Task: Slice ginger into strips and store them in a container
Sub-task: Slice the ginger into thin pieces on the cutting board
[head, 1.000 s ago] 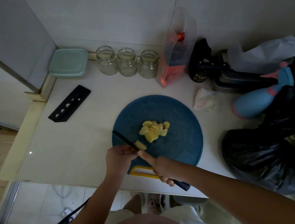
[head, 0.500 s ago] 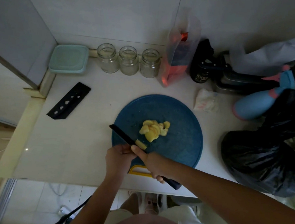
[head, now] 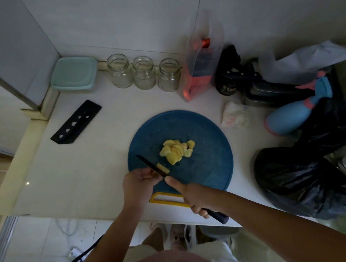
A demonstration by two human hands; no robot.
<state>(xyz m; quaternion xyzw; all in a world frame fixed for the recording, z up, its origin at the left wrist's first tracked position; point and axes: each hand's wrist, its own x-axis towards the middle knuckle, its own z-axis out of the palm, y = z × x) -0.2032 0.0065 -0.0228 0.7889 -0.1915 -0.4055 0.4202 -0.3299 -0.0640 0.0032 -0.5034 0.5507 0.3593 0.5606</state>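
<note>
The knife (head: 152,166) has slid back toward the person, so another cut is under way. The right hand (head: 195,197) wraps its handle. The left hand (head: 140,180) pinches the ginger stub (head: 162,168) on the board (head: 207,154), near the sliced pile (head: 176,152). Storing is not yet begun.

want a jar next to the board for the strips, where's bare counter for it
Widest bare counter lies left of the cutting board, between it, the knife sheath and the front edge. A narrower strip runs between the jars and the board's far rim. The right is crowded: crumpled packet, spray bottle, black bag.
</note>
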